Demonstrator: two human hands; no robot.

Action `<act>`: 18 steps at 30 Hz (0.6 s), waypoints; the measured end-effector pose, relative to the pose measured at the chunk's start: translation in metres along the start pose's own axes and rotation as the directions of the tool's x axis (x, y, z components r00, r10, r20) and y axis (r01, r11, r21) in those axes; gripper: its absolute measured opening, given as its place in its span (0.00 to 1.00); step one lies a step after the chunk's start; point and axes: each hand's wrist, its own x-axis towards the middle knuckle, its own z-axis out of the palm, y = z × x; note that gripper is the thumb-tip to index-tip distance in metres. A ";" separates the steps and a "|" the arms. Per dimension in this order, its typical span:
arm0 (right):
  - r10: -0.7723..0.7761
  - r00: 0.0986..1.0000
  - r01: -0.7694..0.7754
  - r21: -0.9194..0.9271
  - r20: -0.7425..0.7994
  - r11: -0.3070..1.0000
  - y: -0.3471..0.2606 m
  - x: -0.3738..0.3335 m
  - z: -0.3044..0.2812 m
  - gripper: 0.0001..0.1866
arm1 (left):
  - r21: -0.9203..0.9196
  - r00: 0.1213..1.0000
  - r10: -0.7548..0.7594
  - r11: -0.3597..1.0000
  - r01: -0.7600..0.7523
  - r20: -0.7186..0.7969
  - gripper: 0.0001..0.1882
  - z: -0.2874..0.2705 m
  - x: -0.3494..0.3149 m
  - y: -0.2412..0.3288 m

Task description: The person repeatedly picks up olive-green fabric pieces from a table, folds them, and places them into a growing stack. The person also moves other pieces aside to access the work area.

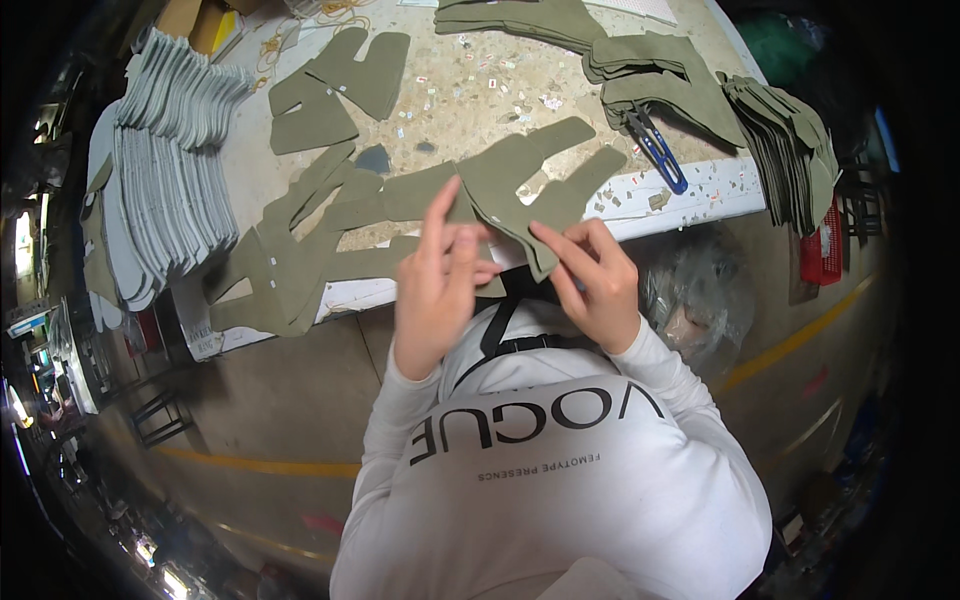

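An olive-green cut fabric piece (505, 190) with forked ends lies at the table's front edge, its near corner lifted and hanging over. My right hand (597, 280) pinches that corner between thumb and fingers. Beside it, my left hand (440, 275) has its index finger stretched out, the tip at the seam of the piece, and the other fingers loosely apart. More olive pieces (290, 260) overlap on the table to the left of my hands. Small white labels show on several pieces.
Grey layered pieces (175, 160) are stacked at the left, and olive ones (785, 140) hang over the right edge. Blue-handled thread snips (655, 150) lie near the right olive pile. Scraps litter the white-edged table (440, 100). A clear plastic bag (700, 290) sits below at right.
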 end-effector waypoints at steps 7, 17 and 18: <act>0.170 0.978 -0.200 0.291 0.124 0.935 -0.005 -0.022 0.000 0.07 | 0.461 0.936 0.324 0.816 -0.349 0.135 0.24 0.009 0.010 0.012; 0.217 0.870 -0.474 0.634 0.442 0.611 -0.010 0.014 0.029 0.19 | 0.577 0.981 0.103 0.817 0.010 -0.163 0.28 -0.125 -0.020 0.020; 0.203 0.894 -0.421 0.597 0.398 0.683 -0.012 0.021 0.032 0.20 | 0.550 0.977 0.133 0.835 -0.021 -0.164 0.27 -0.129 -0.022 0.013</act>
